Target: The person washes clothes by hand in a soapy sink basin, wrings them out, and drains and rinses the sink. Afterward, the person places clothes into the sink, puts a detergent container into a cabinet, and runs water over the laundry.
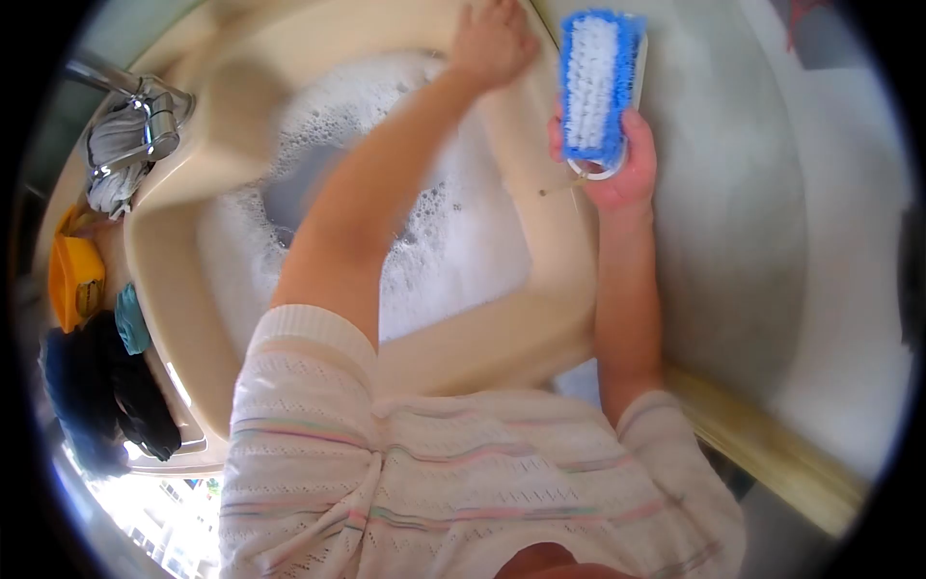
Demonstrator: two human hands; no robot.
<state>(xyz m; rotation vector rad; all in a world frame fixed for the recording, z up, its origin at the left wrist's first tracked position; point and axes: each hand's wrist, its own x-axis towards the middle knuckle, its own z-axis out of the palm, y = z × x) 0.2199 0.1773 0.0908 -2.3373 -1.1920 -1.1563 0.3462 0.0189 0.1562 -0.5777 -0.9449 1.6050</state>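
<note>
Clearly the right hand point(622, 179), at the upper right of the frame, is wrapped about the lower end of one brush point(590, 87), thumb along its right edge and fingertips on its left, the grip snug and no wider than the brush itself. Its bristles face the camera, white down the middle and blue around, and a white ring shows at the bottom by the palm. The left hand point(494, 43), at the top centre, lies over the far rim area of one beige basin point(559, 261); it is blurred, the fingers look partly curled, and I cannot tell whether they touch or hold anything. White suds point(463, 270) cover much of the water in the centre of the frame. At the upper left are one chrome faucet point(159, 130) and grey cloth point(114, 159) behind it; lower down, at the left edge, come one orange container point(75, 275), one small teal bundle point(132, 318) and dark cloth point(140, 396), whose pieces cannot be counted surely. One dark label patch point(89, 292) sits on the orange container, its writing too small to read
</note>
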